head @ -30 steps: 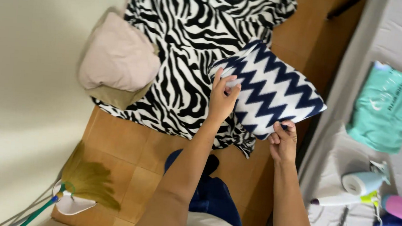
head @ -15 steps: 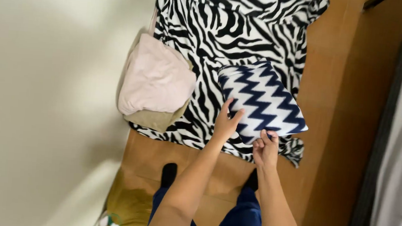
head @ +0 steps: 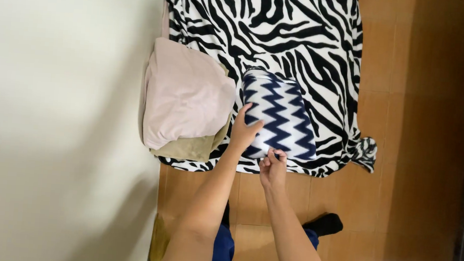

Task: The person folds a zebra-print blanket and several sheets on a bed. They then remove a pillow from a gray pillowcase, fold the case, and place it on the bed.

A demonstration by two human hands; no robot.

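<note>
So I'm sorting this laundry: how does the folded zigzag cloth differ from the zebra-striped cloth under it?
The zigzag cloth has neat navy chevrons; the zebra cloth has irregular black stripes. The zigzag cloth is folded into a small bundle, while the zebra cloth lies spread over the floor. The left hand and right hand touch the zigzag cloth, not visibly the zebra cloth. Both are dark-and-white patterned.

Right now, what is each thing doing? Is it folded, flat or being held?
Zigzag cloth: folded, lying on the zebra blanket, held at its near edge.
Zebra blanket: spread flat on the floor, one corner bunched.
Pink cloth: folded, stacked on top of the tan cloth.
Tan cloth: folded, under the pink one.
Left hand: resting on the zigzag cloth's edge.
Right hand: pinching the zigzag cloth's near edge.
</note>
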